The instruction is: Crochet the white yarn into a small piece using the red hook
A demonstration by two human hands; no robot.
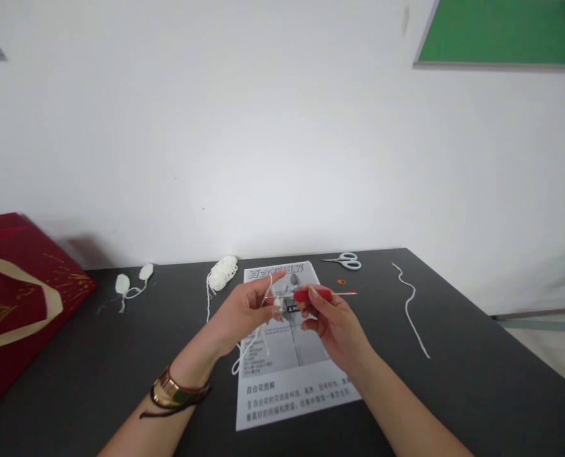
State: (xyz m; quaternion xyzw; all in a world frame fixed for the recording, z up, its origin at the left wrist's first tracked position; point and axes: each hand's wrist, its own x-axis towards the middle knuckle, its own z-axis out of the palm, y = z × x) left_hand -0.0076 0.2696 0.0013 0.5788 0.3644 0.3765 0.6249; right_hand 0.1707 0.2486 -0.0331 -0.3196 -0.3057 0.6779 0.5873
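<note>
My right hand [327,314] grips a crochet hook [313,295] by its red handle, the metal shaft pointing left. My left hand [251,311] pinches a small piece of white crochet work [277,303] between thumb and fingers, index finger stretched out with white yarn [271,282] running over it. The hook's tip is at the crochet work; whether it passes through a loop is too small to tell. Loose yarn hangs below my left hand. Beneath both hands lies a printed sheet [296,406] with Chinese text and a flower picture.
A white yarn skein [223,273] lies at the back, left of the sheet. Two white crocheted leaf shapes [122,284] rest further left, near a red gift bag [20,304]. Scissors [349,261], a small orange item [341,281] and a yarn strand [410,311] are on the right.
</note>
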